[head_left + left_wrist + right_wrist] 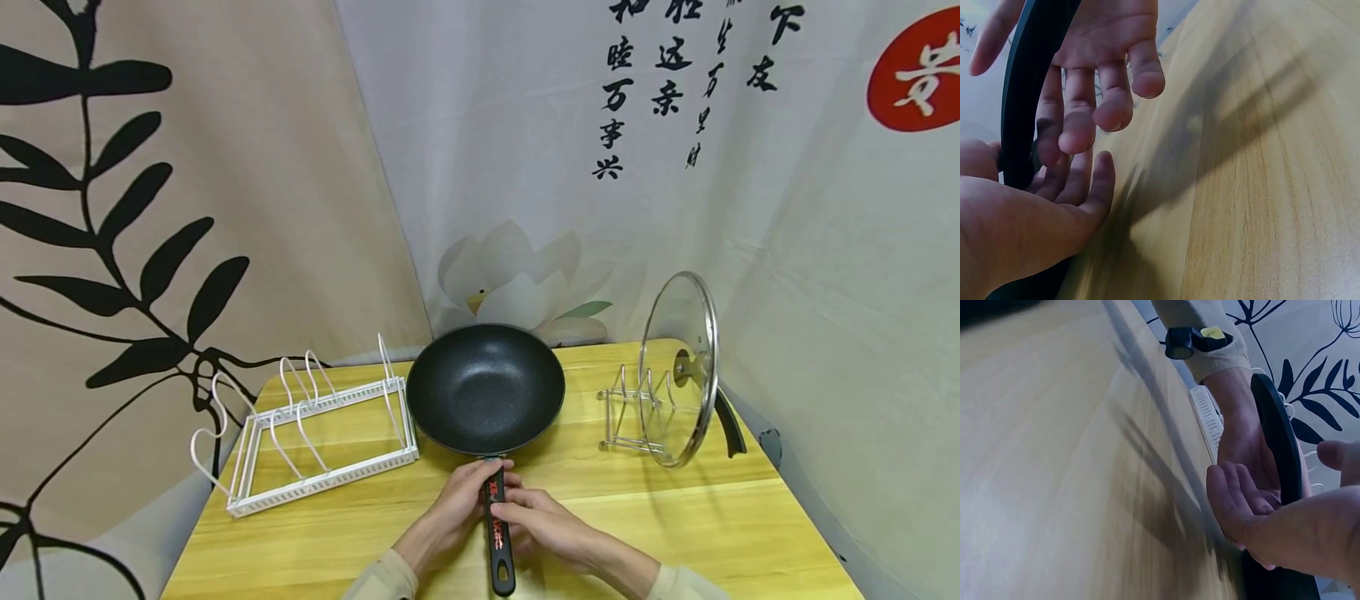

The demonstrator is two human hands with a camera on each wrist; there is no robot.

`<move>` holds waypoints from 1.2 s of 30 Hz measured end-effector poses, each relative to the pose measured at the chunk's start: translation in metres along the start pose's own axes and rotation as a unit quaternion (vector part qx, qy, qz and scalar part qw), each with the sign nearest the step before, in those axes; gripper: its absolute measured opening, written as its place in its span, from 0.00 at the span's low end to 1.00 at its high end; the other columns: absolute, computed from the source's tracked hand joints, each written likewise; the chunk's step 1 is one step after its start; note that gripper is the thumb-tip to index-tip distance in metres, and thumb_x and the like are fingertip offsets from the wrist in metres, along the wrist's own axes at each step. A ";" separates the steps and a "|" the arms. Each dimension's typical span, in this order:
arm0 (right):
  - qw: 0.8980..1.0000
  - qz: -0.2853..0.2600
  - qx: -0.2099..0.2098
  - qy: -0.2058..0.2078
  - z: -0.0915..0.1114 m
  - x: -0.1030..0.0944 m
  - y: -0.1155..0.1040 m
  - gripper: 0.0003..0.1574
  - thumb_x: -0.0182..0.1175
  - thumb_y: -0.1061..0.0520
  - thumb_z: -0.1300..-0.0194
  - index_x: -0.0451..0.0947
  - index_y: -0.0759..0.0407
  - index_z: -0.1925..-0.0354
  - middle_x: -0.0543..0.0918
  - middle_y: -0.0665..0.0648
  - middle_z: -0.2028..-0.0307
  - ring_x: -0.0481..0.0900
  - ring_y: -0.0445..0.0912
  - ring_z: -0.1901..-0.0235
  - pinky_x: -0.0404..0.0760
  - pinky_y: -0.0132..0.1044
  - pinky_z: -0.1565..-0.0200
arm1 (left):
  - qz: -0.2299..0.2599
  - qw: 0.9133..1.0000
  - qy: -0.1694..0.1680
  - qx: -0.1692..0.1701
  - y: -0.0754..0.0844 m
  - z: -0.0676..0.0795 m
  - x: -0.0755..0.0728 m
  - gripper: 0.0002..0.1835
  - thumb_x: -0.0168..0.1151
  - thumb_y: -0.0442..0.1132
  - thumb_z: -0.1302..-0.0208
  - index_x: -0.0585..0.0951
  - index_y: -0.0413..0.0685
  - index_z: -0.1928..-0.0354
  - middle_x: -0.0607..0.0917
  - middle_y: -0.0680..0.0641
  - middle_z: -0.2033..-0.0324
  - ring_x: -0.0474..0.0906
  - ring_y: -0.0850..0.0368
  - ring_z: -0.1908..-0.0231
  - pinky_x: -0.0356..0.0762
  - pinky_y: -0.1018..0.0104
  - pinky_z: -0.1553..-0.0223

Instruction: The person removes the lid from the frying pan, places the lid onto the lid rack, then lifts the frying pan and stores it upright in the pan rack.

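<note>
A black frying pan (484,392) is in the middle of the head view, its inside facing up and its handle (498,521) toward me. My left hand (457,502) holds the handle close to the pan, thumb along the top and fingers underneath. Against the handle's right side lies my right hand (551,532), thumb over its edge. The left wrist view shows that right hand (1100,56) with loosely straight fingers, its thumb apart from the handle (1025,94). Shadows fall on the wood below the raised handle. The pan's underside is hidden.
Left of the pan stands a white rack (322,482) with upright loops. On the right, a metal wire rack (622,442) holds a glass lid (678,400) upright, with a dark handle (729,425). A printed curtain (517,150) hangs behind the wooden table (697,533).
</note>
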State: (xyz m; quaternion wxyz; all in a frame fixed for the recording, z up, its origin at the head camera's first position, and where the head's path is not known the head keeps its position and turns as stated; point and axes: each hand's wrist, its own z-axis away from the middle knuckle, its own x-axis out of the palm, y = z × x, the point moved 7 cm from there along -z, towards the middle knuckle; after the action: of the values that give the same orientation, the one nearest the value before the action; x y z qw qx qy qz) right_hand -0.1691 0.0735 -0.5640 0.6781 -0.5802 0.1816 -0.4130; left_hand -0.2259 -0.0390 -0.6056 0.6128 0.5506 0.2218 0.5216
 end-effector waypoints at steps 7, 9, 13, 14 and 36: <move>0.995 -0.089 0.026 -0.022 -0.003 0.008 0.007 0.34 0.55 0.44 0.22 0.68 0.68 0.33 0.89 0.58 0.53 0.90 0.49 0.53 0.86 0.41 0.54 | 0.008 1.000 -0.012 -0.003 0.000 -0.002 0.004 0.31 0.55 0.53 0.22 0.74 0.34 0.32 0.89 0.42 0.49 0.89 0.53 0.51 0.86 0.63 0.48; 0.994 -0.103 0.032 -0.022 -0.004 0.011 0.008 0.32 0.55 0.44 0.22 0.69 0.67 0.35 0.89 0.57 0.53 0.90 0.49 0.54 0.86 0.41 0.53 | 0.011 1.000 -0.017 -0.004 0.001 -0.003 0.005 0.31 0.55 0.53 0.22 0.73 0.34 0.32 0.89 0.43 0.49 0.88 0.51 0.48 0.86 0.62 0.46; 0.991 -0.124 0.038 -0.028 -0.006 0.016 0.010 0.30 0.56 0.44 0.24 0.70 0.66 0.38 0.89 0.56 0.55 0.91 0.48 0.55 0.87 0.43 0.52 | 0.013 1.000 -0.025 -0.005 0.000 -0.004 0.005 0.31 0.55 0.53 0.22 0.72 0.34 0.31 0.88 0.43 0.48 0.86 0.50 0.44 0.84 0.62 0.42; 0.991 -0.128 0.038 -0.029 -0.007 0.016 0.011 0.30 0.57 0.44 0.25 0.71 0.65 0.39 0.89 0.57 0.55 0.91 0.48 0.55 0.88 0.44 0.52 | 0.016 0.999 -0.028 -0.005 0.000 -0.005 0.005 0.32 0.54 0.53 0.22 0.72 0.34 0.31 0.88 0.44 0.48 0.86 0.50 0.43 0.83 0.62 0.40; 0.976 -0.204 0.061 -0.039 -0.013 0.035 0.015 0.19 0.56 0.48 0.25 0.71 0.61 0.48 0.87 0.50 0.67 0.88 0.41 0.67 0.88 0.36 0.58 | 0.103 0.993 -0.053 -0.026 -0.002 -0.009 0.009 0.28 0.55 0.49 0.21 0.70 0.35 0.31 0.87 0.48 0.48 0.87 0.57 0.46 0.81 0.60 0.36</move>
State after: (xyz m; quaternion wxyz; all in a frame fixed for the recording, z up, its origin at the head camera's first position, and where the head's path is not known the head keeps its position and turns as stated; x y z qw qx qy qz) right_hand -0.1531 0.0380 -0.5737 0.6207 -0.5779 0.0074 -0.5298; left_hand -0.2294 -0.0271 -0.6070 0.5806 0.5818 0.1173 0.5574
